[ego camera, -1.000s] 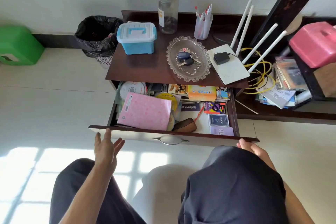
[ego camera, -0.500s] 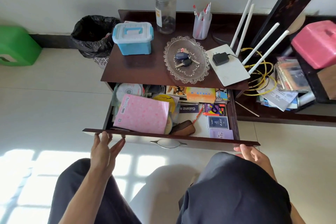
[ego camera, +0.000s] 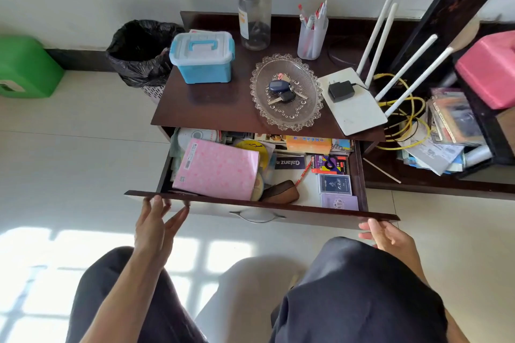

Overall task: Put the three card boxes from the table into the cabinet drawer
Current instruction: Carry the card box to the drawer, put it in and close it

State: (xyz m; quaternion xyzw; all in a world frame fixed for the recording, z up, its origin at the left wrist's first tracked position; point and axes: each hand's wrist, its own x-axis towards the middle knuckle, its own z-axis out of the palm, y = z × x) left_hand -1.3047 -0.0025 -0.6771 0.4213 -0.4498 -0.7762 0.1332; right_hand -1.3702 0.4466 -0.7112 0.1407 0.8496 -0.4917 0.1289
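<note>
The cabinet drawer stands pulled open under the dark table top. Three card boxes lie in a column at its right end: a colourful one, a dark blue one and a pale purple one nearest the front. My left hand has its fingers spread, fingertips touching the drawer's front edge at the left. My right hand is open with its fingers just below the front edge at the right corner. Neither hand holds anything.
A pink notebook, discs, a brown case and papers fill the drawer. On the table top stand a blue storage box, jar, pen cup, glass dish with keys and router. A bin sits left.
Both hands have risen to the drawer's front edge, the left one now touching it. The view has shifted slightly; the drawer's contents have not moved.
</note>
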